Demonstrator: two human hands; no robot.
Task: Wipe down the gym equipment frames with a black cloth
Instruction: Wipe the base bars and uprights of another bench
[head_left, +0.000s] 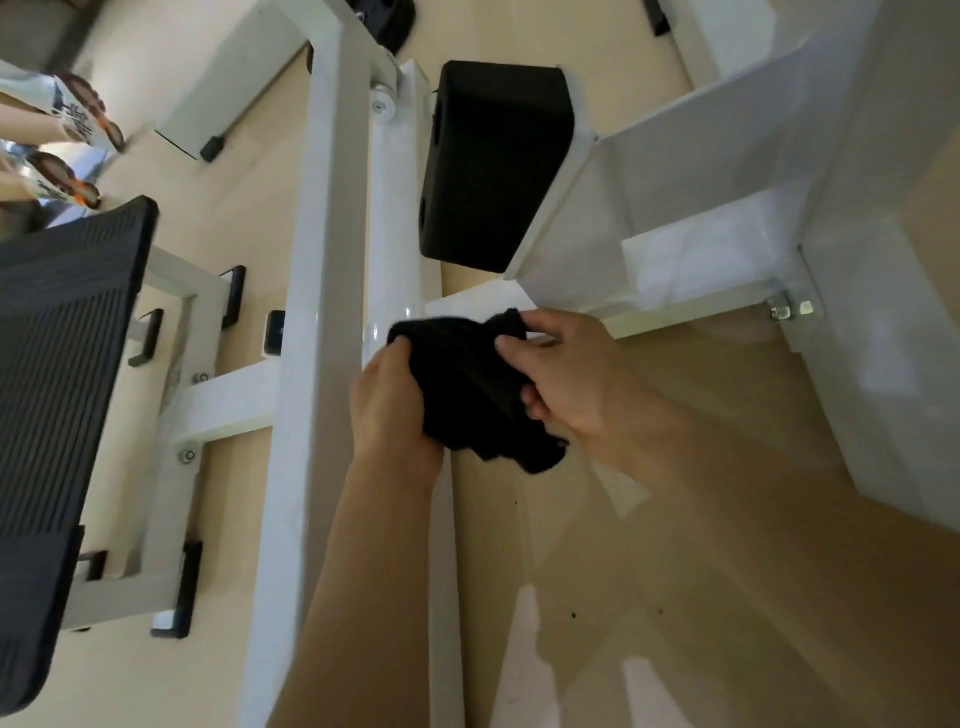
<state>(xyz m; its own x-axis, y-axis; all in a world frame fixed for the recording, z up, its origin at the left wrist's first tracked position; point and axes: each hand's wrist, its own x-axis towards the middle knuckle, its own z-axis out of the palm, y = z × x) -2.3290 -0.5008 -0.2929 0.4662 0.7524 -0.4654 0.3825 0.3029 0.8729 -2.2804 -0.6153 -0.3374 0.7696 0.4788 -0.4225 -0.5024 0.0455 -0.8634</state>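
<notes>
A crumpled black cloth (475, 387) hangs between both hands in the middle of the view. My left hand (392, 402) grips its left side with curled fingers. My right hand (563, 371) pinches its upper right edge. The cloth sits just in front of a white round tube (392, 218) and a white crossbar (685, 309) of the gym frame. A tall white square post (311, 291) runs down the view just left of my left hand.
A black rubber block (493, 166) sits above the cloth against a white bracket. A black ribbed footplate (57, 374) fills the left edge. A bolted joint (789, 309) lies at the right. Another person's shoes (78, 117) show at top left. Beige floor lies below.
</notes>
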